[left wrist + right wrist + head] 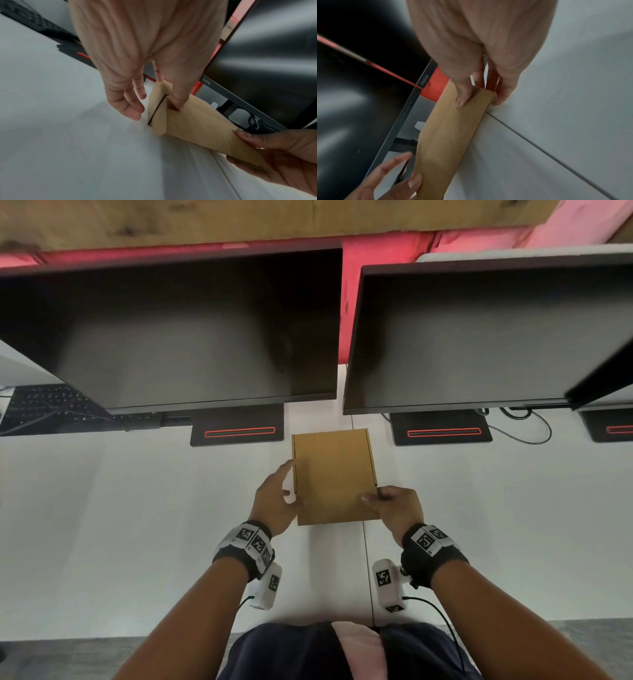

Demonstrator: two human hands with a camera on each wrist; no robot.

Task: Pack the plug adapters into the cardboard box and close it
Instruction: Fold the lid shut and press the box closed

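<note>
The brown cardboard box (334,474) lies flat on the white desk (137,525) with its lid down, between the two monitor stands. My left hand (274,498) is at its left side; in the left wrist view the hand (157,112) has its thumb pressing on the box top (197,125) and straight fingers just beside the side wall. My right hand (387,501) pinches the near right edge, and in the right wrist view this hand (478,103) has its thumb on the lid (450,135) and fingers curled against the side. No plug adapters are visible.
Two dark monitors (191,330) (479,337) stand close behind the box on black stands (236,429) (442,429). A black keyboard (51,405) lies far left and cables (527,426) run at the right. A seam (368,570) crosses the desk.
</note>
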